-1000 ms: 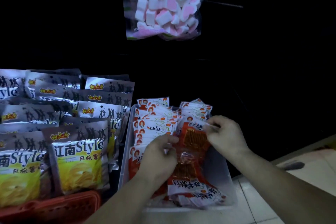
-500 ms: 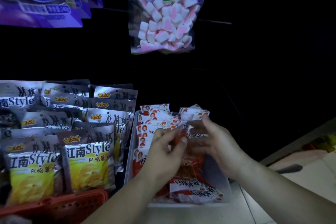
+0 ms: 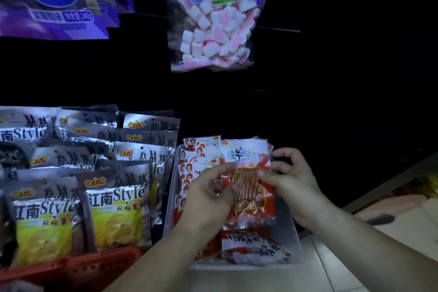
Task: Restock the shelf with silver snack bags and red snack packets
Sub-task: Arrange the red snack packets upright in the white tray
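Silver snack bags point(image 3: 116, 206) fill the lower left. Reds seem unfinished: my left hand point(image 3: 208, 194) and right hand point(image 3: 291, 187) both pinch one red snack packet point(image 3: 246, 187) over the part-filled clear tub point(image 3: 171, 197).

Dim scene, background nearly black; light from front on silver snack bags point(image 3: 113, 199), slight glare; edges soft, wide-angle bend.
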Demonstrator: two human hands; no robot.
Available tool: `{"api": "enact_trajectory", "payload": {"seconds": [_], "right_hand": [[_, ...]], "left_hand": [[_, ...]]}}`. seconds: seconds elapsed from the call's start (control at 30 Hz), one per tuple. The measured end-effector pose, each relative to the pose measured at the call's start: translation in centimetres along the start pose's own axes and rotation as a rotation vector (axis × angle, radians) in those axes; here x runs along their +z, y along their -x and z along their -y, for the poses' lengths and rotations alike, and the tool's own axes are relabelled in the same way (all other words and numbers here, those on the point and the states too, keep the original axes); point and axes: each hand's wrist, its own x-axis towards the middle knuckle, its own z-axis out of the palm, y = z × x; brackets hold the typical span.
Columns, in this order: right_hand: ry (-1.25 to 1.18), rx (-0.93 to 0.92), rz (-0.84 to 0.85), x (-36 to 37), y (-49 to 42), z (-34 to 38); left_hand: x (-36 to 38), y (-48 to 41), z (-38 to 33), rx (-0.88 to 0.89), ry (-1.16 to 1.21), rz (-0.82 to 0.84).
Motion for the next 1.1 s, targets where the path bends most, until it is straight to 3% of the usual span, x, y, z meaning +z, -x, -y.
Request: {"api": "enact_trajectory", "payload": {"seconds": [0.1, 0.23, 0.37, 0.5, 0.6, 0.67, 0.77, 0.9, 1.1], "right_hand": [[0.119, -0.028, 0.077, 0.1, 0.2, 0.0], [0.188, -0.055, -0.026, -0.1, 0.2, -0.5], [0.215, -0.086, -0.081, 0.0, 0.5, 0.3], [-0.112, 0.070, 0.142, 1.1, 0.6, 1.4], [-0.035, 0.033, 0.031, 1.9, 0.6, 0.9], [0.003, 0.036, 0.007, 1.2, 0.9, 0.5], [-0.001, 0.054, 0.051, -0.1, 1.1, 0.7], [-0.019, 0.048, 0.086, -0.7, 1.1, 0.4], [0.066, 0.059, 0.268, -0.5, 1.6, 0.8]], "left_hand": [[-0.2, 0.1, -0.3, 0.008, -0.001, 0.000], [-0.3, 0.2, -0.5, 0.019, -0.017, 0.142], [0.1, 0.4, -0.2, 0.230, -0.274, 0.093], [1.2, 0.7, 1.1, 0.434, -0.494, 0.075], [2.1, 1.3, 1.6, 0.362, -0.423, 0.178], [1.7, 1.2, 2.1, 0.292, -0.314, 0.112], [0.6, 1.0, 0.9, 0.246, -0.300, -0.020], [0.7, 0.6, -0.3, -0.028, 0.034, 0.165], [0.3, 0.0, -0.8, -0.038, 0.058, 0.057]]}}
